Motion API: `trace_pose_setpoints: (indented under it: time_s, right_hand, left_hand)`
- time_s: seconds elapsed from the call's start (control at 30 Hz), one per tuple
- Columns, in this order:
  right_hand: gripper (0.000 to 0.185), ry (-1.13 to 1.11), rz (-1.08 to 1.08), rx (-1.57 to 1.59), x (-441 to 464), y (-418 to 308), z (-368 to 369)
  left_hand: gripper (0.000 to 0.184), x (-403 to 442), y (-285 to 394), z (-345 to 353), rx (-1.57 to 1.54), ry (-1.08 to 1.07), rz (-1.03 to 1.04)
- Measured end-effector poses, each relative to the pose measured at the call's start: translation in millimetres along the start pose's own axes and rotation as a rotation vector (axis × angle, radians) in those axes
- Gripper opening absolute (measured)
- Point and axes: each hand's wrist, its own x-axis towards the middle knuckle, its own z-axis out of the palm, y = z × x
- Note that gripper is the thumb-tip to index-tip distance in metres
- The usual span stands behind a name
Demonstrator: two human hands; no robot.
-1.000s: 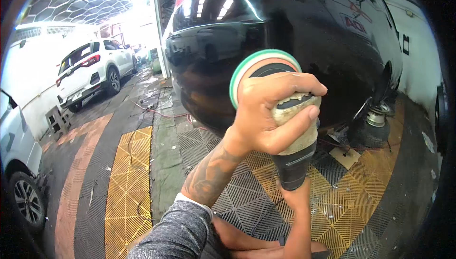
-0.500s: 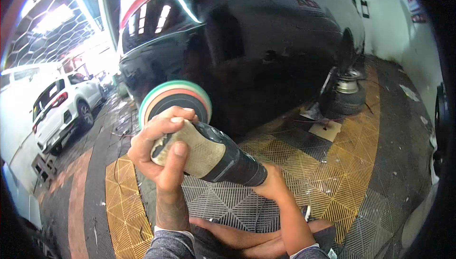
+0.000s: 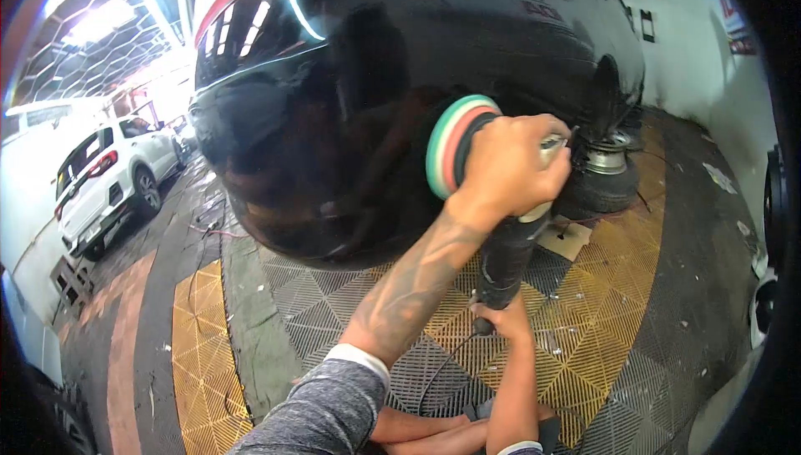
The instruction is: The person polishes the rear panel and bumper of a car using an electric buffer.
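My left hand, at the end of a tattooed forearm, is wrapped over the head of a polisher. Its round pad, layered green, white and orange, faces the glossy black car body and appears to touch it. Below, my right hand grips the rear end of the polisher's dark handle, where a cord comes out. Part of the polisher's head is hidden under my left hand.
A white car stands at the left, near a grey stool. Behind my hands, a wheel rim lies on a tire beside cardboard. Patterned tiles and a cord cover parts of the floor.
Both hands and the polisher have swung from the left side of the black panel to the right. The handle has turned from slanted to nearly upright.
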Motion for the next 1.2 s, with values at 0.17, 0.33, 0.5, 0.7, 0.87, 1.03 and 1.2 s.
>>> trace_pose_setpoints:
  time_s: [0.17, 0.33, 0.5, 0.7, 0.87, 1.03, 1.2]
  right_hand:
    - [0.030, -0.064, -0.004, -0.012, -0.2, -16.9, 16.2]
    - [0.030, -0.072, -0.068, -0.265, -12.6, -48.6, 50.9]
    - [0.036, -0.037, -0.116, -0.325, -27.6, -83.1, 92.7]
    - [0.048, -0.047, -0.305, -0.486, -46.2, -128.2, 127.3]
    - [0.069, -0.066, -0.353, -0.316, -50.8, -170.2, 141.8]
    - [0.076, -0.072, -0.354, -0.321, -47.2, -176.8, 108.5]
    - [0.058, 0.038, -0.209, -0.295, -36.9, -119.4, 68.5]
  left_hand:
    - [0.021, -13.7, 10.3, -32.7, 0.025, 0.047, 0.039]
    - [0.025, -55.2, 39.6, -123.4, -0.036, 0.139, 0.118]
    - [0.031, -97.7, 39.4, -198.9, -0.230, 0.324, 0.088]
    - [0.043, -110.1, 41.1, -262.0, -0.384, 0.510, 0.019]
    - [0.046, -59.2, 53.9, -290.0, -0.386, 0.460, -0.078]
    - [0.039, -26.2, 58.5, -254.7, -0.345, 0.330, -0.073]
    - [0.027, 11.9, 49.5, -166.8, -0.137, 0.150, -0.040]
